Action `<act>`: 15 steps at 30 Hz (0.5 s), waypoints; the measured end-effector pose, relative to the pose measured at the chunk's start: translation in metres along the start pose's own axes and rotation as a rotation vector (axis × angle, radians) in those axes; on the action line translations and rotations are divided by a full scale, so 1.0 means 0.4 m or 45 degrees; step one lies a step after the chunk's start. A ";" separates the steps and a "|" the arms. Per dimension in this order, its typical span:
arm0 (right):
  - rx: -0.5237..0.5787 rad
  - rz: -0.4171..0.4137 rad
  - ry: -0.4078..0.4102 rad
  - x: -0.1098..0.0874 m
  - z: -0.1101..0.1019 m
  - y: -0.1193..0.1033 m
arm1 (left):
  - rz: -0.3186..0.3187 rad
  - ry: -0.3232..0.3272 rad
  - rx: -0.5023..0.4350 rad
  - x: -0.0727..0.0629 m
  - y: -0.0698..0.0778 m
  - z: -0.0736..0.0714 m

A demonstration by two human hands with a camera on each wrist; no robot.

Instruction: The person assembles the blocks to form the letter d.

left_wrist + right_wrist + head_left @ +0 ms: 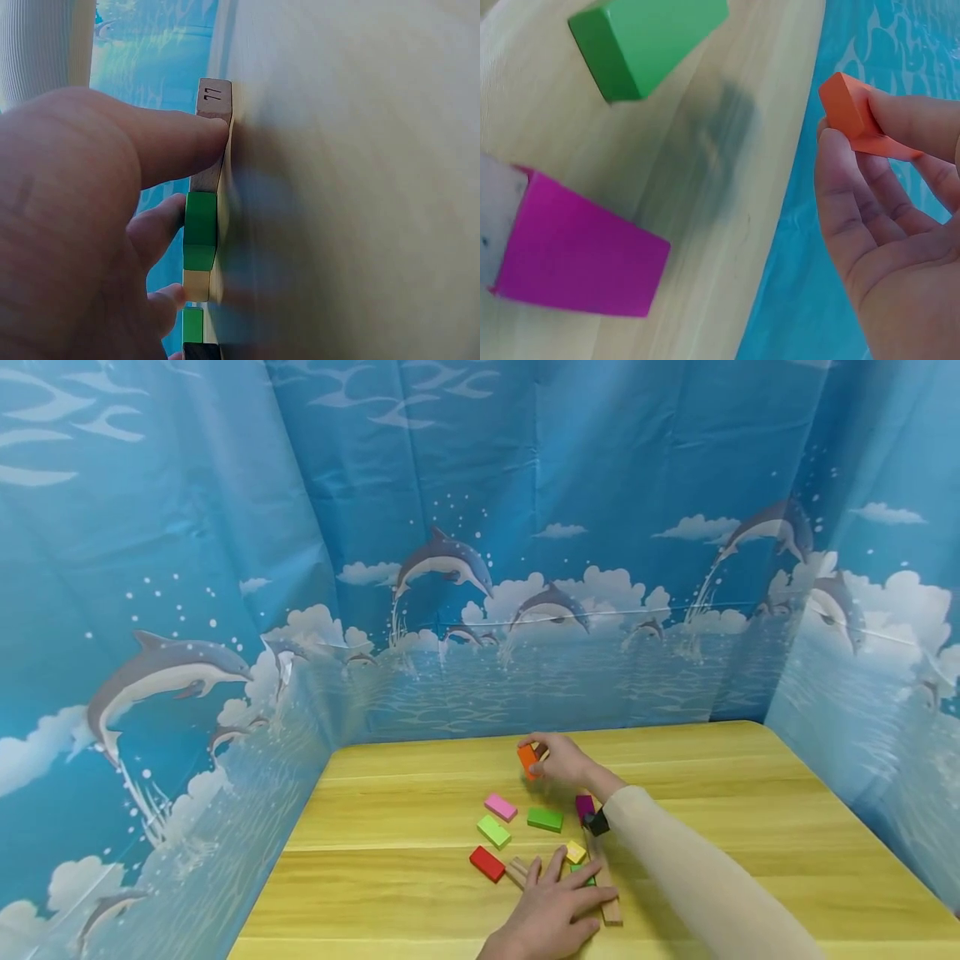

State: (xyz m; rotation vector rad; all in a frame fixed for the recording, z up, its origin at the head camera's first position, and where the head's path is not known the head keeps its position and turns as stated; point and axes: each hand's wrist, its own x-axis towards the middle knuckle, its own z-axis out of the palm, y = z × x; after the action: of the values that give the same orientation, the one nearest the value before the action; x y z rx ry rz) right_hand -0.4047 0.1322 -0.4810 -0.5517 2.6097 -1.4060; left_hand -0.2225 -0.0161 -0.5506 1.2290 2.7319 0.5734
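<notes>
In the head view, my right hand (564,762) pinches an orange block (528,762) between thumb and fingers, lifted above the far part of the table. The right wrist view also has this orange block (844,105) at the fingertips. My left hand (551,910) lies palm down near the table's front, fingers spread over a group of blocks. Its thumb touches a plain wooden block (214,97) bearing dark marks, while other fingertips meet a green block (200,232). Beside those fingers are a yellow block (575,852) and wooden sticks (516,871), partly hidden.
Pink (500,807), lime (493,832) and red blocks (487,864) lie left of centre on the yellow wood-grain table (360,877). A green block (545,819) and a purple block (584,807) lie near the right forearm. A dolphin-print curtain (450,693) surrounds the table.
</notes>
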 end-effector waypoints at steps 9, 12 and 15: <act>-0.057 -0.004 0.041 -0.004 -0.036 0.015 | -0.009 -0.005 0.004 0.000 0.000 0.002; -0.055 0.001 0.054 -0.004 -0.046 0.025 | -0.017 -0.006 0.011 0.000 0.002 0.000; -0.067 0.002 0.069 -0.004 -0.054 0.042 | -0.022 -0.008 0.010 0.000 0.003 -0.001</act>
State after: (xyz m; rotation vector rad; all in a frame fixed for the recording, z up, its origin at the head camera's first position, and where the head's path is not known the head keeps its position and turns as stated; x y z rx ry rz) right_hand -0.4134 0.1580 -0.4828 -0.5257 2.6957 -1.3739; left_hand -0.2216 -0.0154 -0.5498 1.2061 2.7395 0.5562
